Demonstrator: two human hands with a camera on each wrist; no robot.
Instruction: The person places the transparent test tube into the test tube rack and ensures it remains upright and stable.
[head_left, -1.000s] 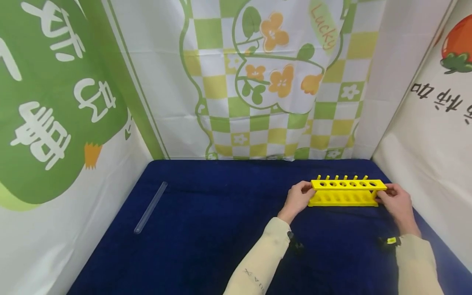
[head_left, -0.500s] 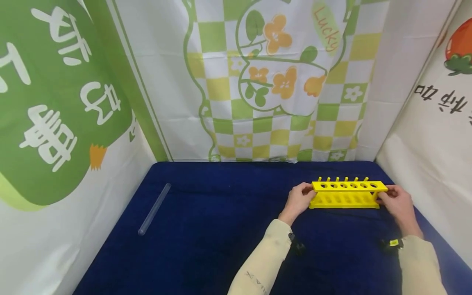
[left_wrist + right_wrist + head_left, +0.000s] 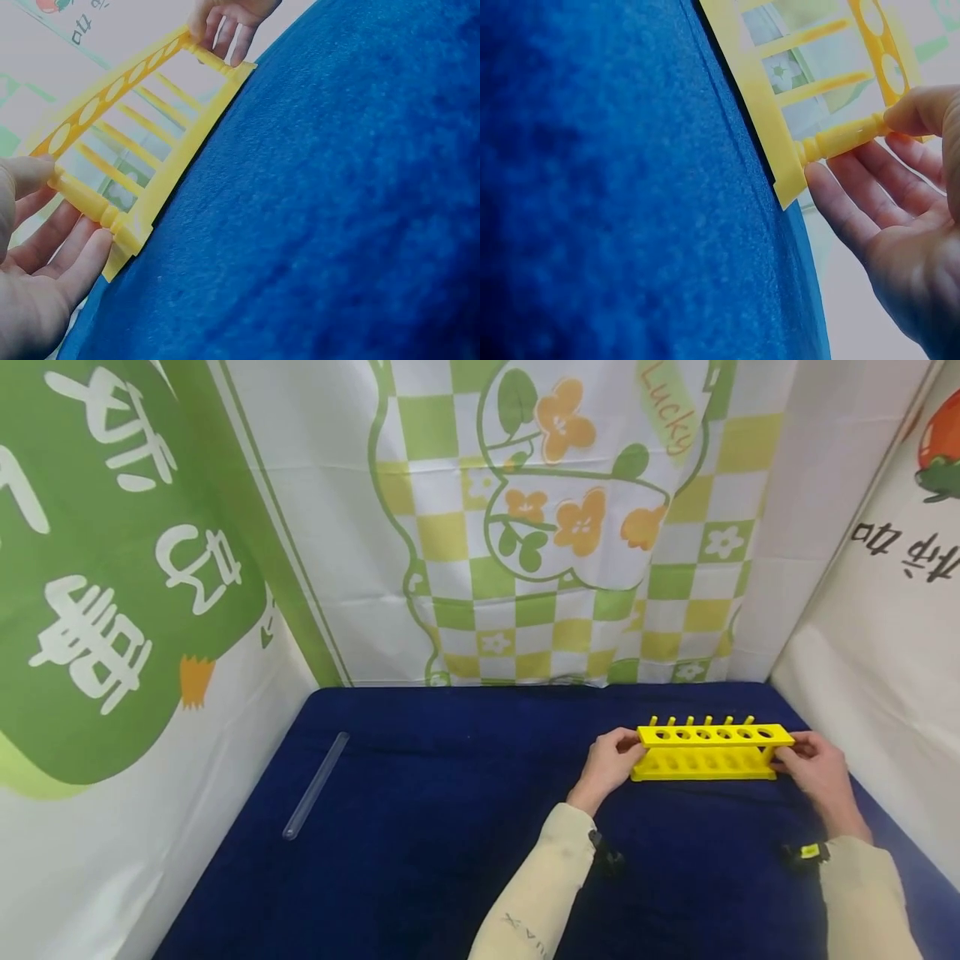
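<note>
A yellow test tube rack (image 3: 705, 773) stands upright on the dark blue cloth at the right back, its row of round holes bare of tubes. My left hand (image 3: 611, 763) holds its left end post, thumb near the top plate and fingers behind the post, as the left wrist view shows. At the opposite end my right hand (image 3: 819, 770) grips the right post the same way, with the thumb at the top plate (image 3: 889, 71) in the right wrist view. Far to the left, a clear test tube (image 3: 317, 785) lies slantwise on the cloth.
The blue cloth (image 3: 420, 827) covers the table. Printed fabric walls surround it: a green and white one (image 3: 135, 635) at left, a checkered one (image 3: 525, 610) behind, and a white one (image 3: 885, 635) close beyond the right hand.
The head view has shifted slightly. Both hands keep hold of the rack's ends, and the rack shows hardly any movement. The test tube lies as before.
</note>
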